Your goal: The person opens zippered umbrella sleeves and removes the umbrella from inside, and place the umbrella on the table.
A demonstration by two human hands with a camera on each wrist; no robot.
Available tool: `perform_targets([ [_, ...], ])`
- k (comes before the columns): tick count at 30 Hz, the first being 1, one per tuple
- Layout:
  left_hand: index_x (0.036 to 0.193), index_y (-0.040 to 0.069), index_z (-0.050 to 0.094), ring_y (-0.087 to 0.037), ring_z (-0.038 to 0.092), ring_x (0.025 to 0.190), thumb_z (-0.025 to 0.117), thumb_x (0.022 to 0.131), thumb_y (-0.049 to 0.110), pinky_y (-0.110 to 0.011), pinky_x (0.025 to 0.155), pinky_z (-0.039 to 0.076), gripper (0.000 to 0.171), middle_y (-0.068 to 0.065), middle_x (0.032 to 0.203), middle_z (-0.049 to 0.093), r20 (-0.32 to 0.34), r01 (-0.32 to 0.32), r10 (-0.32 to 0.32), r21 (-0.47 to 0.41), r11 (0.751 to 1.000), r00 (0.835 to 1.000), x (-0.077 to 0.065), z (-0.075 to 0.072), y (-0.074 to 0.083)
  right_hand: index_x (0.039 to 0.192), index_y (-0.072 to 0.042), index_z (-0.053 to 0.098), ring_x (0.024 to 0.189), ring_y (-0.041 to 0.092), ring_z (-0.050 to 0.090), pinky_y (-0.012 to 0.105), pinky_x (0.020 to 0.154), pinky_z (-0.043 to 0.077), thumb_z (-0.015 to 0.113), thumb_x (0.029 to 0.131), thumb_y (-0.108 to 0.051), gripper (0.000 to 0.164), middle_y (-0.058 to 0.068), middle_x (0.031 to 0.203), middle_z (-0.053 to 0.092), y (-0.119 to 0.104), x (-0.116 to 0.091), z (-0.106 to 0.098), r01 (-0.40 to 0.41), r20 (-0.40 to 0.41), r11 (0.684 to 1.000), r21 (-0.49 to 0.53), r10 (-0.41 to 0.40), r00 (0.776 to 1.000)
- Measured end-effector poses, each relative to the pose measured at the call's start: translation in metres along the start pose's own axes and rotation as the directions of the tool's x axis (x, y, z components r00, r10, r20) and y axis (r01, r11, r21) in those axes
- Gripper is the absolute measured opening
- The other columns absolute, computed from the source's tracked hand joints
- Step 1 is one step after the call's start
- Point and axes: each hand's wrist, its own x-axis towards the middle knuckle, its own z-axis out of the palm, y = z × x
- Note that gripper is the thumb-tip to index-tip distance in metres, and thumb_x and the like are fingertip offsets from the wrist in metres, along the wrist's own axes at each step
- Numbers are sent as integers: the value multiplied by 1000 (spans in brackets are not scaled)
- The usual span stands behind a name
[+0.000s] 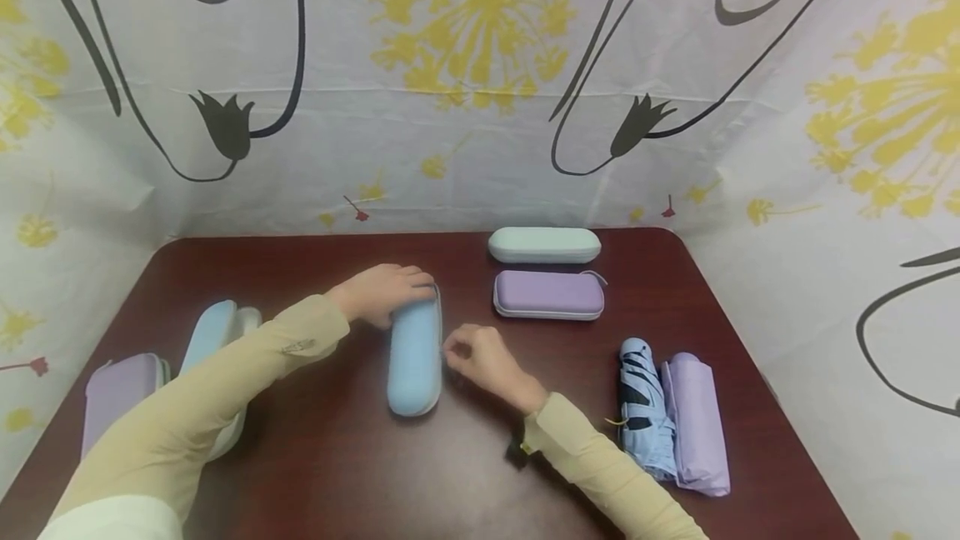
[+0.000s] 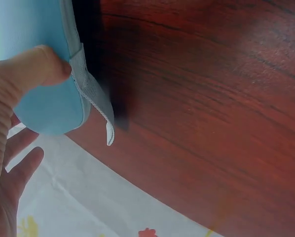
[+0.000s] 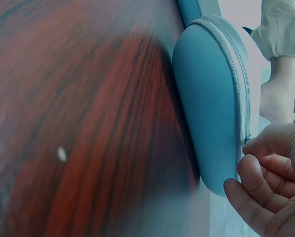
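A light blue zip case with rounded ends lies lengthwise near the middle of the table. My left hand grips its far end from above. In the left wrist view the thumb presses on the blue shell, beside a short grey fabric tab at the zip. My right hand is at the case's right side, fingers curled. Thumb and forefinger pinch the small zip pull on the pale zip band, seen in the right wrist view.
A mint case and a purple case lie at the back right. A folded blue umbrella and a lavender umbrella lie at right. Another blue case and a lavender case are at left, partly behind my left sleeve.
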Motion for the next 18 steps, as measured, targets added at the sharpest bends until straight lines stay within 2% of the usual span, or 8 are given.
perform_targets([
  [10, 122, 13, 55, -24, 50, 110, 83, 51, 15, -41, 84, 48, 77, -5, 124, 52, 0, 83, -84, -157, 984, 996, -9, 7, -3, 76, -6, 67, 70, 12, 59, 20, 66, 49, 69, 73, 0, 7, 2, 74, 63, -1, -4, -6, 34, -10, 998, -45, -34, 999],
  [18, 120, 15, 57, -22, 49, 108, 83, 52, 16, -41, 81, 49, 72, -5, 122, 51, -30, 159, -176, -306, 939, 984, -21, 15, -3, 77, -6, 67, 71, 11, 58, 20, 67, 49, 69, 74, 1, 7, 1, 74, 62, 1, -10, -15, 50, 10, 999, -19, -50, 999],
])
